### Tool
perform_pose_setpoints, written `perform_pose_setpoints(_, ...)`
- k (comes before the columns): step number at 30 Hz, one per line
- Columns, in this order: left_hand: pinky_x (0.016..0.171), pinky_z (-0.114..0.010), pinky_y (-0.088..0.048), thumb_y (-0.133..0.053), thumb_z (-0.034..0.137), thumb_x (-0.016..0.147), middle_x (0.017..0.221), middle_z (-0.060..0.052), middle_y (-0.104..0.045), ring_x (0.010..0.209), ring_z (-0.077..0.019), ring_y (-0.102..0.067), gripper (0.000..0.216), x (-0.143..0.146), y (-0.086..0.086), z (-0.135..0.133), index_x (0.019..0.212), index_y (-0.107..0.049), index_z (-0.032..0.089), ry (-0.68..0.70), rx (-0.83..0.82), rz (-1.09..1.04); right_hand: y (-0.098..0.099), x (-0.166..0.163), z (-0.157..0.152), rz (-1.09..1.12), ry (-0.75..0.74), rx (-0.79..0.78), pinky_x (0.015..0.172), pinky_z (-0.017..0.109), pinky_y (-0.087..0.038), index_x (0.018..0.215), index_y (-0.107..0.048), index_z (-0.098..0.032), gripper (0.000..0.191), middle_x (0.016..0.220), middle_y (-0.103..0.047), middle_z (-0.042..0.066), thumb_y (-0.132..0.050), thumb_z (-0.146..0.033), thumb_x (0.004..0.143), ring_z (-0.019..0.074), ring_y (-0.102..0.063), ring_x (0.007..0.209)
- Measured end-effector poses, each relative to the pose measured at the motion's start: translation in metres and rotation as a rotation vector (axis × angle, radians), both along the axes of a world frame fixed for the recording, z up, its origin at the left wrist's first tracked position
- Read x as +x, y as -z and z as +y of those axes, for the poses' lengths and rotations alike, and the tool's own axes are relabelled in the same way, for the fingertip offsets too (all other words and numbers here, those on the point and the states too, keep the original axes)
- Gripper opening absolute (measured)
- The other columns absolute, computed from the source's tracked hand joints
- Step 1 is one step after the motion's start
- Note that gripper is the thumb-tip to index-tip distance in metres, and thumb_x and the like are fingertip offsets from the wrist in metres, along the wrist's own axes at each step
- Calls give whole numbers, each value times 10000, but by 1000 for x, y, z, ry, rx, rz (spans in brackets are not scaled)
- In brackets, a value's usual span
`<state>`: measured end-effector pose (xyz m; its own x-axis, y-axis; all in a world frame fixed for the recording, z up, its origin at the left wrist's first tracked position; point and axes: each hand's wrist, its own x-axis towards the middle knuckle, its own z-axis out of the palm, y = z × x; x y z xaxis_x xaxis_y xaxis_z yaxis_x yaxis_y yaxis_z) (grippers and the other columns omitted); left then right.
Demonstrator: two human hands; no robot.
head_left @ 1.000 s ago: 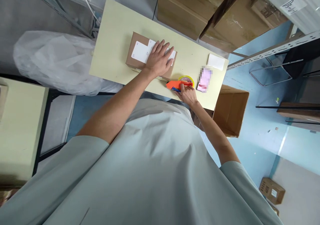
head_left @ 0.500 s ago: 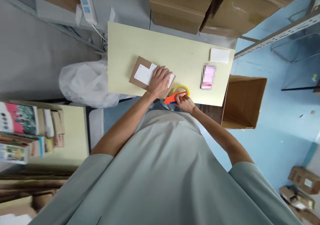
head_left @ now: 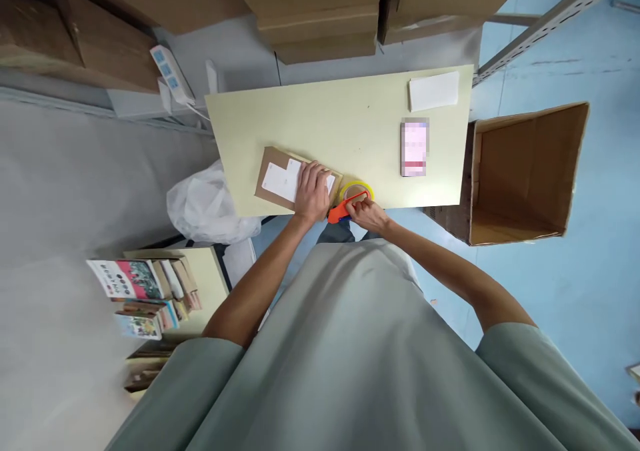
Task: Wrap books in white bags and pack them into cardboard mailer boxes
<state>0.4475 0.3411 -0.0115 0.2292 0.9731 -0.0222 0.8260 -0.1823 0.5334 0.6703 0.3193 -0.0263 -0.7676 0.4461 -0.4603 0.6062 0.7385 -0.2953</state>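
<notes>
A small brown cardboard box (head_left: 269,164) with a white label (head_left: 280,180) lies slantwise near the front edge of the pale table (head_left: 330,114). My left hand (head_left: 313,191) rests on top of its right part, fingers stretched over the label and hiding some of it. My right hand (head_left: 369,215) is wrapped round the handle of an orange tape dispenser (head_left: 338,212) that carries a yellow-edged roll of tape (head_left: 369,187). The dispenser's front is close by the box's right end; whether they touch I cannot tell.
A phone (head_left: 414,147), blurred out, and a white stack of paper (head_left: 434,91) lie on the table's right. An open carton (head_left: 525,174) stands beyond its right edge. Left are a plastic bag (head_left: 200,204) and books (head_left: 145,281). Large cartons (head_left: 320,17) and a power strip (head_left: 173,75) line the back.
The camera view has turned and shifted. My left hand stays on the box, and my right hand keeps hold of the tape dispenser at its right end.
</notes>
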Motion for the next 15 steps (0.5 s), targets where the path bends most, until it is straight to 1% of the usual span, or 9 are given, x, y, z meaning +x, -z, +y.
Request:
perform_pose_setpoints(2,1395,-643,-241,-363,235,1084,1439,-189,-661,1562,-324,-483,391,-2,4,0,1350,-645,189,-1,-2,10,-3,13,15,-33,40,-5,954,454,-469,1452,-468,13,403,1106,-774,263,-338,-112,1092,310,-718,953)
perform_pose_setpoints(4,1391,-653,-236,-371,252,1084,1437,-194,-661,1556,-332,-489,386,-3,7,0,1343,-651,192,-9,-10,8,-5,30,38,-71,73,12,958,456,-457,1462,-449,28,413,1135,-769,292,-323,-170,1122,327,-722,983)
perform_pose_setpoints(7,1389,-665,-225,-386,267,1079,1437,-204,-663,1555,-337,-486,379,-3,9,0,1332,-655,187,-18,-21,1,-6,56,78,-105,141,71,954,453,-435,1487,-412,42,487,1133,-771,305,-276,-301,1170,341,-722,994)
perform_pose_setpoints(9,1390,-665,-220,-386,269,1075,1445,-207,-662,1563,-333,-478,380,-2,8,1,1329,-657,188,-25,-38,10,-6,66,104,-106,194,113,964,456,-423,1500,-395,44,535,1132,-775,301,-263,-364,1180,341,-721,992)
perform_pose_setpoints(12,1397,-657,-205,-366,256,1074,1475,-208,-653,1587,-322,-452,401,0,2,2,1340,-658,190,-25,-76,34,-5,63,130,-65,212,125,986,465,-418,1489,-407,42,567,1143,-776,293,-263,-413,1182,346,-723,1005)
perform_pose_setpoints(15,1403,-658,-187,-365,239,1066,1499,-203,-647,1610,-319,-430,423,1,-3,3,1365,-662,199,-30,-118,41,-5,42,143,-59,167,143,1004,471,-416,1502,-401,41,556,1163,-773,282,-259,-390,1181,354,-725,1026)
